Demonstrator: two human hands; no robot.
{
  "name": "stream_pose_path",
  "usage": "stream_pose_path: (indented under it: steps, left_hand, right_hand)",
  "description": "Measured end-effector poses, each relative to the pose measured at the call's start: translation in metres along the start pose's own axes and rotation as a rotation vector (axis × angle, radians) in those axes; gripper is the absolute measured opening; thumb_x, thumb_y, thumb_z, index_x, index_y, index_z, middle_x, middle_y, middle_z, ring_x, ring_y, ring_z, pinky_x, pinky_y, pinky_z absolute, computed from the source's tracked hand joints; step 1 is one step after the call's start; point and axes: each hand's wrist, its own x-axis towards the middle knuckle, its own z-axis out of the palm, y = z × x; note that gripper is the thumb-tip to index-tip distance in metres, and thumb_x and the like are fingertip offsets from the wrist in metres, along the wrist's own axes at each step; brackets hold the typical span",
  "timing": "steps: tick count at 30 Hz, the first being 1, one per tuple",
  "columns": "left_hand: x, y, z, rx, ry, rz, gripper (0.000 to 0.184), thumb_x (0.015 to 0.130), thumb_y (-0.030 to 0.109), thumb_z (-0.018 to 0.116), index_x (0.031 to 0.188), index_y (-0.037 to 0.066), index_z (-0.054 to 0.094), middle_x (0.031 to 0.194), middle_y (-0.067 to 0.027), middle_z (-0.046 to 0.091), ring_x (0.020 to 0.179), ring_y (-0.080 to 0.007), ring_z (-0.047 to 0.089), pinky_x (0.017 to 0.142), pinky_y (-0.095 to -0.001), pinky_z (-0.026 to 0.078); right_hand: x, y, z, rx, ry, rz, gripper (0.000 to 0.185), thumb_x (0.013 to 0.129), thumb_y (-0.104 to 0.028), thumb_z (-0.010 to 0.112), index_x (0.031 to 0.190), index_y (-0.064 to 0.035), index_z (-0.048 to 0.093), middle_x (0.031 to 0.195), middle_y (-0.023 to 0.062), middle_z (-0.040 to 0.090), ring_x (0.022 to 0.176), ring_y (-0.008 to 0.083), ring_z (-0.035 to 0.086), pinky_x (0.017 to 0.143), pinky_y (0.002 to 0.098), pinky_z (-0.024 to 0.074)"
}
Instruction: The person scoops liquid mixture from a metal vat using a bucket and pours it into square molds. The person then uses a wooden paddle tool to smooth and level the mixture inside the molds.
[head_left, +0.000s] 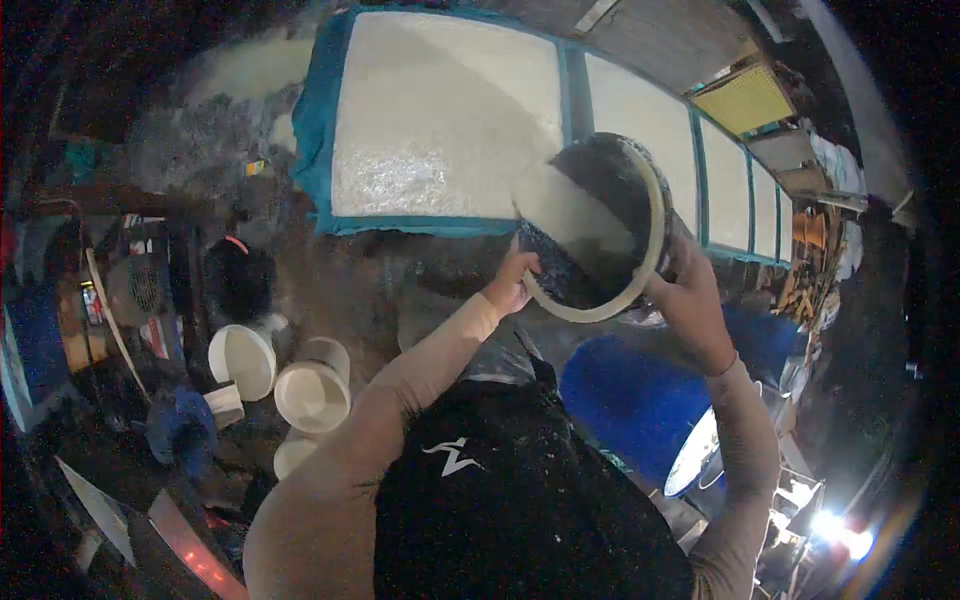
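Both hands hold a large round bucket [588, 313], dark inside with a pale, coated rim. It is tilted away from me, and creamy white liquid [575, 212] lies inside toward its far left lip. My left hand [512, 283] is closed on the near left edge. My right hand [695, 305] grips the right outer side, its fingers partly hidden behind the wall. Just beyond the bucket is a wide shallow tray [345, 222] with teal lining, filled with glossy white material [450, 115]. Whether liquid is leaving the bucket cannot be made out.
Similar teal-edged white sections [640, 115] run off to the right. White buckets [312, 385] stand on the floor at lower left, near a blue round object [182, 430]. A blue surface [630, 400] lies below my right arm. A bright lamp [840, 535] shines at lower right.
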Motion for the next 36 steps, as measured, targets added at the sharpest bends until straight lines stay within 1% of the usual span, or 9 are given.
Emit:
stream_pose_path:
  steps: [2,3,7,12,14,28,30,34,36]
  left_hand:
    - [-0.004,0.001,0.001,0.006,-0.027,-0.021,0.073,0.074,-0.002,0.046,0.143,0.015,0.035,0.113,-0.0072,0.057,0.103,-0.0234,0.061,0.088,-0.0371,0.055]
    - [-0.005,0.000,-0.001,0.037,-0.055,-0.008,0.072,0.075,-0.001,0.046,0.145,0.014,0.034,0.118,-0.0084,0.057,0.108,-0.0240,0.060,0.091,-0.0378,0.054]
    - [-0.013,0.015,0.008,0.108,-0.062,-0.069,0.062,0.084,0.004,0.046,0.145,0.009,0.035,0.131,-0.0126,0.055,0.118,-0.0251,0.058,0.099,-0.0394,0.049]
    - [-0.027,0.028,0.030,0.979,-0.137,0.236,0.050,0.100,0.027,0.046,0.143,0.004,0.038,0.132,-0.0140,0.055,0.122,-0.0250,0.056,0.105,-0.0378,0.045]
    - [-0.034,0.027,0.064,0.908,-0.114,0.422,0.048,0.099,0.030,0.047,0.140,0.004,0.043,0.130,-0.0133,0.057,0.120,-0.0236,0.057,0.103,-0.0372,0.045]
    - [-0.085,0.087,-0.019,0.728,0.359,0.286,0.034,0.091,0.029,0.053,0.114,0.006,0.062,0.112,-0.0090,0.065,0.096,-0.0230,0.066,0.085,-0.0405,0.055]
    - [-0.103,0.059,0.093,0.797,0.420,0.344,0.049,0.084,0.016,0.052,0.131,0.004,0.051,0.117,-0.0119,0.060,0.102,-0.0263,0.063,0.088,-0.0399,0.053]
    - [-0.072,0.100,0.060,0.935,0.271,0.591,0.066,0.082,0.001,0.044,0.147,-0.002,0.032,0.141,-0.0148,0.043,0.126,-0.0277,0.047,0.106,-0.0420,0.039]
    - [-0.059,0.101,0.080,1.464,0.158,0.704,0.070,0.078,0.001,0.047,0.146,-0.004,0.031,0.146,-0.0158,0.040,0.130,-0.0275,0.042,0.109,-0.0386,0.033]
  right_hand:
    - [0.000,-0.021,0.008,-0.087,-0.080,-0.005,0.033,0.080,-0.010,0.070,0.107,0.0050,0.059,0.086,0.0033,0.060,0.076,0.0097,0.054,0.068,0.0289,0.0473]
    - [0.002,-0.020,0.017,-0.043,0.025,-0.152,0.041,0.074,-0.031,0.078,0.092,0.0016,0.060,0.077,0.0208,0.064,0.068,0.0358,0.064,0.062,0.0432,0.0486]
    - [0.002,-0.048,0.028,-0.244,0.022,-0.270,0.038,0.074,-0.027,0.076,0.084,0.0030,0.055,0.067,0.0228,0.059,0.060,0.0430,0.060,0.056,0.0480,0.0471]
    - [0.010,-0.046,0.063,-0.289,0.096,-0.358,0.036,0.074,-0.028,0.075,0.073,-0.0011,0.052,0.060,0.0189,0.057,0.058,0.0410,0.060,0.053,0.0467,0.0458]
    - [0.010,-0.044,0.079,-0.335,0.136,-0.421,0.033,0.077,-0.028,0.072,0.078,-0.0024,0.051,0.061,0.0186,0.058,0.058,0.0396,0.061,0.054,0.0477,0.0483]
    - [-0.025,0.025,0.076,0.408,0.326,-0.542,0.024,0.077,-0.012,0.074,0.085,-0.0035,0.053,0.055,0.0082,0.051,0.049,0.0230,0.056,0.049,0.0355,0.0459]
    - [-0.037,0.040,0.070,0.491,0.317,-0.357,0.027,0.076,-0.013,0.075,0.085,-0.0024,0.052,0.068,0.0124,0.057,0.055,0.0232,0.058,0.053,0.0340,0.0468]
    - [-0.042,0.088,0.084,0.285,0.661,-0.281,0.034,0.077,-0.015,0.078,0.095,-0.0004,0.053,0.090,0.0161,0.062,0.072,0.0219,0.062,0.064,0.0345,0.0493]
    - [-0.041,0.104,0.088,0.624,0.506,-0.126,0.057,0.079,-0.024,0.078,0.119,0.0015,0.046,0.110,0.0202,0.058,0.098,0.0261,0.059,0.083,0.0381,0.0467]
